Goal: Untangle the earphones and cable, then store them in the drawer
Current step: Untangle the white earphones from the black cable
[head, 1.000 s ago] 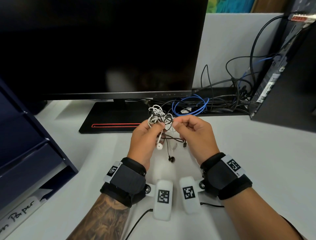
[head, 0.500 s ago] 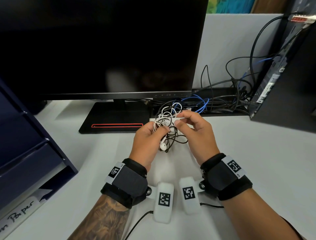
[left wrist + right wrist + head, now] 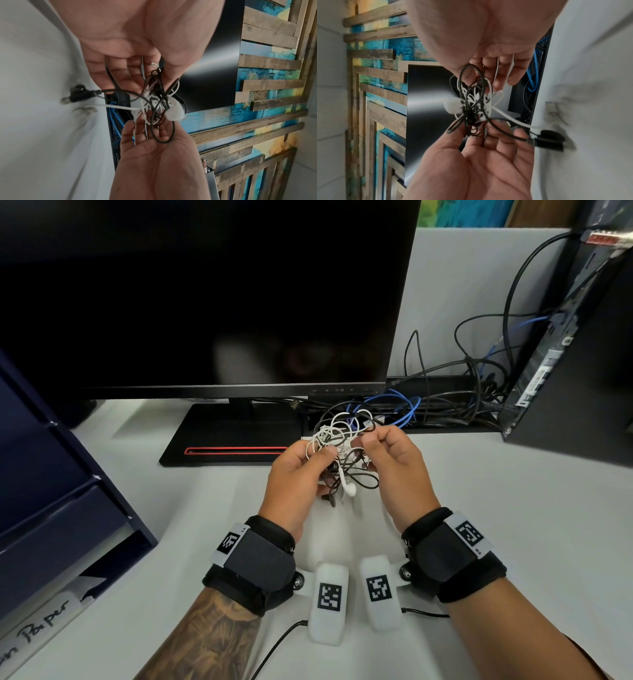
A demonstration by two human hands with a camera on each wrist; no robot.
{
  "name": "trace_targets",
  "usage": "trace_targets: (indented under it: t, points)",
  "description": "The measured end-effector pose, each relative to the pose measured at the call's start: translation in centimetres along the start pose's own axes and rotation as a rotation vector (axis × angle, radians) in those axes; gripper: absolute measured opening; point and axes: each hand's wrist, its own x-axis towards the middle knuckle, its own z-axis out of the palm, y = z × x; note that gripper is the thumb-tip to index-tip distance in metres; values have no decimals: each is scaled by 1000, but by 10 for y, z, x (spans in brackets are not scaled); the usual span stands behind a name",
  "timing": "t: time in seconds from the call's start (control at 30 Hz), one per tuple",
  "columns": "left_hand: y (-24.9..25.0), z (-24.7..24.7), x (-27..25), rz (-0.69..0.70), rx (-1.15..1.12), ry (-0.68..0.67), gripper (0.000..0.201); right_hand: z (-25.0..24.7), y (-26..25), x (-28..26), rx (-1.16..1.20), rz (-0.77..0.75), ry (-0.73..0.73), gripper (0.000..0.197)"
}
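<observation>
Two hands are held up close together over the white desk, near the middle. A mixed-up ball of wires is held between them: white earphones and a thin black cable. The ball is pinched by the left hand on one side and by the right hand on the other. One white earbud hangs down. The blue drawer is seen far to the left. Knots could be made tighter if the wires are pulled hard. The thin wires could also be snapped.
</observation>
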Motion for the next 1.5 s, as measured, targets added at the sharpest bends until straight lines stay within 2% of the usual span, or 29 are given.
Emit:
trace_targets:
  t: [0.23,0.33,0.43,0.5,0.7,0.8,0.93,0.97,1.27,1.5]
  points:
    - [3,-1,0,8,-117,47,20,-3,3,3,34,12,109,10]
    - [6,-3,-1,24,-201,80,22,-1,-2,1,53,100,8,12]
    - [8,-2,-2,38,-254,88,25,1,-2,-2,82,170,-149,28]
    - [9,-2,-2,41,-289,98,27,2,-3,-4,89,184,-191,37]
    - [6,-4,-1,56,-285,58,19,-2,-2,0,81,1,23,21]
    - [3,-3,-1,74,-259,29,21,-3,-3,-1,88,-22,-44,21]
    - [2,-2,-1,70,-257,26,27,1,0,-4,20,-18,-167,4]
    - [2,-2,-1,64,-259,26,28,2,2,-3,4,-20,-173,6]
    - [3,3,-3,46,-292,-46,32,1,1,-3,-10,-57,-136,30]
    - [4,3,-3,55,-249,-70,30,-1,-3,-3,3,-75,-51,10]
